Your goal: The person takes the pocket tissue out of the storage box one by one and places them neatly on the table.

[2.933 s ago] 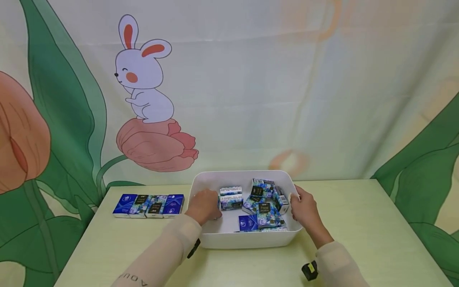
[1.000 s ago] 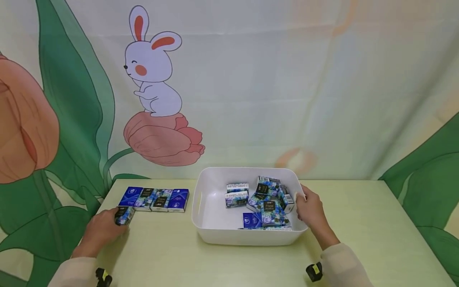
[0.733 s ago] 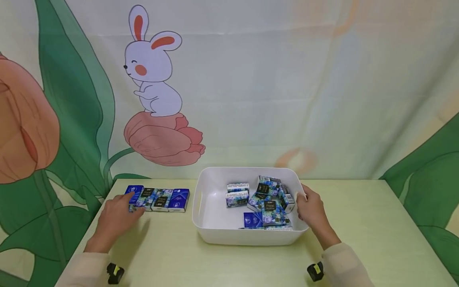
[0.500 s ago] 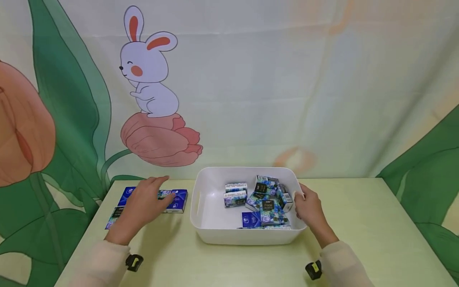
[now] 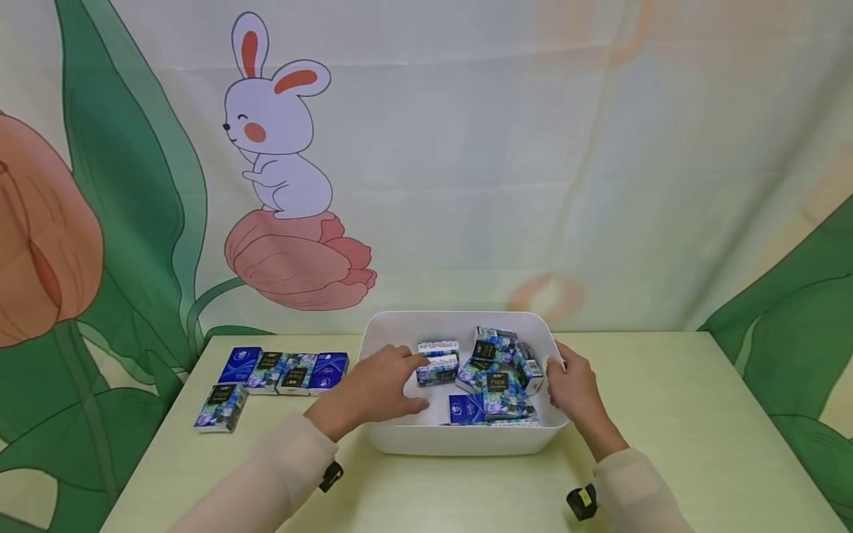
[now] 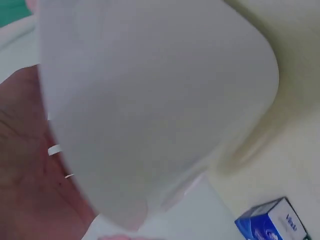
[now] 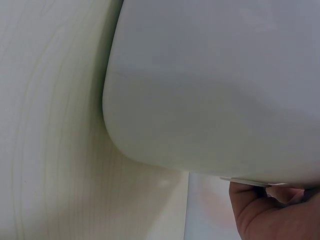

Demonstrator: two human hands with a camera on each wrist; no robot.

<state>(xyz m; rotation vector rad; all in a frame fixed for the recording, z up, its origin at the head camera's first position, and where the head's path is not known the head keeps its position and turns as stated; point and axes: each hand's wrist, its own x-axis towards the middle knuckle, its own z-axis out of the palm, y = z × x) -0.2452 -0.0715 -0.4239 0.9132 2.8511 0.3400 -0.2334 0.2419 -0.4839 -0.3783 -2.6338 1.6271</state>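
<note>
A white plastic bin (image 5: 460, 440) stands on the table with several small tissue packs inside, some floral and some plain blue. My left hand (image 5: 376, 389) reaches over its left side, thumb and fingers apart and holding nothing, close to a floral tissue pack (image 5: 437, 371) on edge. In the left wrist view, that hand (image 6: 40, 165) shows partly behind the bin wall (image 6: 160, 100). My right hand (image 5: 576, 389) grips the bin's right end at the handle; the right wrist view shows its curled fingers (image 7: 250, 202) at the rim. Left of the bin lies a row of tissue packs (image 5: 296, 374).
Below the row's left end, a single floral tissue pack (image 5: 221, 408) lies flat on the pale yellow table (image 5: 686, 414). A patterned cloth backdrop (image 5: 466, 185) hangs behind the table's far edge.
My left hand carried a floral tissue pack from the bin to the table, let go of it below the row's left end, and came back over the bin. The right hand kept its grip.
</note>
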